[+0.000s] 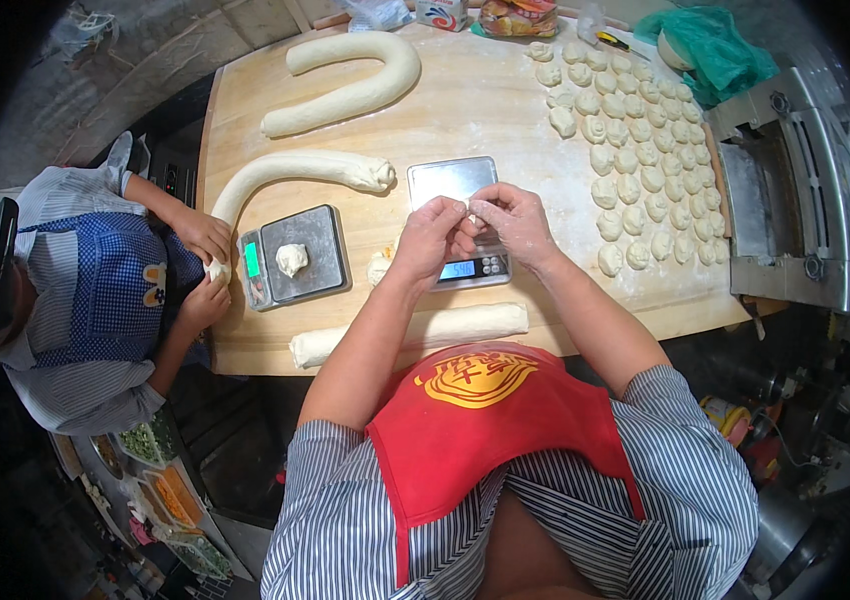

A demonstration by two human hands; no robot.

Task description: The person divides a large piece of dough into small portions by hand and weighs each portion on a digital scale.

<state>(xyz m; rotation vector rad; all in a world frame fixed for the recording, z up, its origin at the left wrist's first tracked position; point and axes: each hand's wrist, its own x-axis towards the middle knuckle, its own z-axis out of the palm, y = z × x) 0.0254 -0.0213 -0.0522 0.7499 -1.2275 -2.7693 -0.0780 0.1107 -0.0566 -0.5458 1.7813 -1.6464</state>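
My left hand (436, 236) and my right hand (512, 223) meet fingertip to fingertip above a digital kitchen scale (451, 178). Between the fingers shows a small pale bit of dough (473, 218), mostly covered by them. The scale's steel plate is partly hidden under my hands, so I cannot tell whether anything lies on it. Its lit display faces me. Beside my left wrist is a lump of dough (377, 268), partly hidden by the arm. A thick dough log (470, 324) lies along the near table edge, passing behind my left forearm.
Rows of dough pieces (650, 176) cover the floured right side, beside a steel dough machine (792, 187). Farther back lies a U-shaped dough rope (395, 67). At left, a co-worker's hands (203, 236) touch another rope (290, 166) near a second scale (323, 255) bearing a dough lump (291, 260).
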